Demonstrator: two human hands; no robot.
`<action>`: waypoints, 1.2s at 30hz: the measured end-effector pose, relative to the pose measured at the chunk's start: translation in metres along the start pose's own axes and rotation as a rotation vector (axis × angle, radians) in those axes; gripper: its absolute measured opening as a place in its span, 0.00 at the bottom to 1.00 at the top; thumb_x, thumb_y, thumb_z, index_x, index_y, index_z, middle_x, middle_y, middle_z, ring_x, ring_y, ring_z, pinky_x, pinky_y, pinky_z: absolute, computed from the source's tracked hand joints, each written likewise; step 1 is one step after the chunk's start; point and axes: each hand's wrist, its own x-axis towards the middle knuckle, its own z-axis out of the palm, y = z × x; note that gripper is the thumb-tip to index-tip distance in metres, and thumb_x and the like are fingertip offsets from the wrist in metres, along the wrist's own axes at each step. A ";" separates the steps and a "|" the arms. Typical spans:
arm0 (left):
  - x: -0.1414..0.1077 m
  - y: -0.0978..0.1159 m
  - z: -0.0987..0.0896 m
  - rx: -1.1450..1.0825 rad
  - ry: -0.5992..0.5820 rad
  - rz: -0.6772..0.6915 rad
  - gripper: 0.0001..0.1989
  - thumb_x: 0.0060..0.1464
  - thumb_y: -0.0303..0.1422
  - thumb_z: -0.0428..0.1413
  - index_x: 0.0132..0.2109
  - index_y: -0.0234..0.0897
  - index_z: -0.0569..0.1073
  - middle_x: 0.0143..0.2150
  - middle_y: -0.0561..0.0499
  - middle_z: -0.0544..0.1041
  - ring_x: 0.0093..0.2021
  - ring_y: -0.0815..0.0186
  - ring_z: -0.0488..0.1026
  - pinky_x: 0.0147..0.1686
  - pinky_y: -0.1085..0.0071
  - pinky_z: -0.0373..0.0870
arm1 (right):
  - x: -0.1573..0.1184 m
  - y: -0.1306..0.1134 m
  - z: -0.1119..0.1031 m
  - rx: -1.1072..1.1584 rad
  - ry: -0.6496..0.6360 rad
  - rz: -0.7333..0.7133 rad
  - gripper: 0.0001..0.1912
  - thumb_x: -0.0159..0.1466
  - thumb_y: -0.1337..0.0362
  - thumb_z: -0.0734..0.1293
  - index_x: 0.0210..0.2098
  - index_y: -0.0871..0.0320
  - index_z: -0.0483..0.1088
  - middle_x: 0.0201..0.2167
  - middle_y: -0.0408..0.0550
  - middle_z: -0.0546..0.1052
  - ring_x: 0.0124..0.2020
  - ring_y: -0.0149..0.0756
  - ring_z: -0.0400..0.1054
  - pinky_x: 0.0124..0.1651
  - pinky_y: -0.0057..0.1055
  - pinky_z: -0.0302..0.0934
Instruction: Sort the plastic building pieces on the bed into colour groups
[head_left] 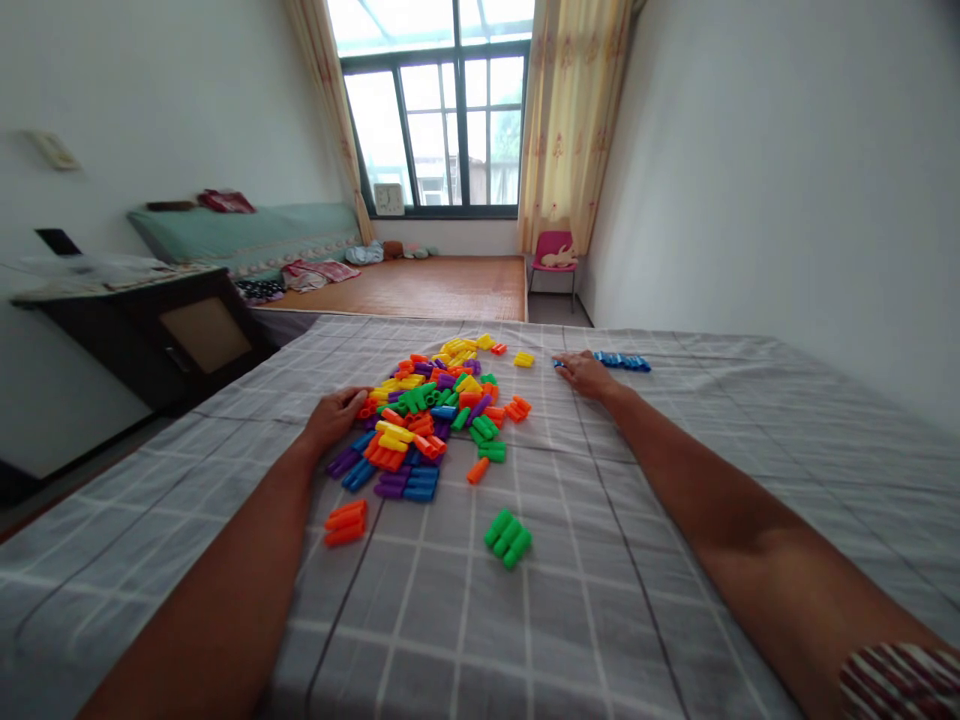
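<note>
A heaped pile of bullet-shaped plastic blocks (416, 400) in orange, yellow, green, blue and purple lies on the gray checked cloth (442, 620). My left hand (335, 415) rests against the pile's left edge, its fingers stretched toward an orange block (366, 408) and touching it. Farther right, the fingers of my right hand (585, 374) close over a blue block (559, 364), which they mostly cover. Just beyond that hand runs a row of joined blue blocks (624, 361).
Apart from the pile lie joined green blocks (508, 539), joined orange blocks (346, 523), a single orange block (478, 470) and a yellow set (523, 359). Behind the cloth are a low bed (435, 285), a dark cabinet (172, 330) and a pink chair (553, 245).
</note>
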 end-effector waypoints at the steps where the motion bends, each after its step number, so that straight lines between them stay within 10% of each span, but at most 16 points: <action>1: 0.000 0.000 0.000 0.002 0.003 0.002 0.31 0.52 0.52 0.47 0.50 0.33 0.78 0.46 0.45 0.81 0.46 0.55 0.76 0.47 0.65 0.71 | -0.001 -0.004 0.002 -0.014 -0.029 -0.009 0.19 0.66 0.65 0.60 0.54 0.59 0.70 0.56 0.57 0.73 0.59 0.44 0.64 0.62 0.42 0.53; 13: -0.001 0.002 -0.001 0.011 -0.003 -0.003 0.31 0.52 0.51 0.47 0.50 0.33 0.77 0.46 0.45 0.81 0.46 0.55 0.76 0.46 0.66 0.70 | -0.025 0.076 -0.060 0.180 -0.260 0.210 0.13 0.50 0.72 0.70 0.36 0.56 0.78 0.35 0.44 0.81 0.38 0.36 0.74 0.42 0.27 0.65; 25: -0.002 0.006 -0.002 -0.015 -0.008 0.002 0.32 0.51 0.54 0.47 0.49 0.33 0.78 0.46 0.45 0.81 0.46 0.55 0.76 0.48 0.65 0.70 | -0.029 0.085 -0.041 0.101 -0.079 0.270 0.11 0.50 0.66 0.71 0.34 0.54 0.78 0.37 0.45 0.81 0.36 0.36 0.73 0.41 0.29 0.64; 36: -0.002 0.003 -0.001 -0.018 -0.016 0.011 0.33 0.52 0.54 0.46 0.50 0.31 0.77 0.46 0.44 0.80 0.46 0.56 0.76 0.48 0.65 0.70 | -0.053 0.134 -0.031 0.014 0.088 0.671 0.17 0.50 0.66 0.70 0.40 0.59 0.75 0.38 0.53 0.80 0.40 0.46 0.74 0.43 0.37 0.66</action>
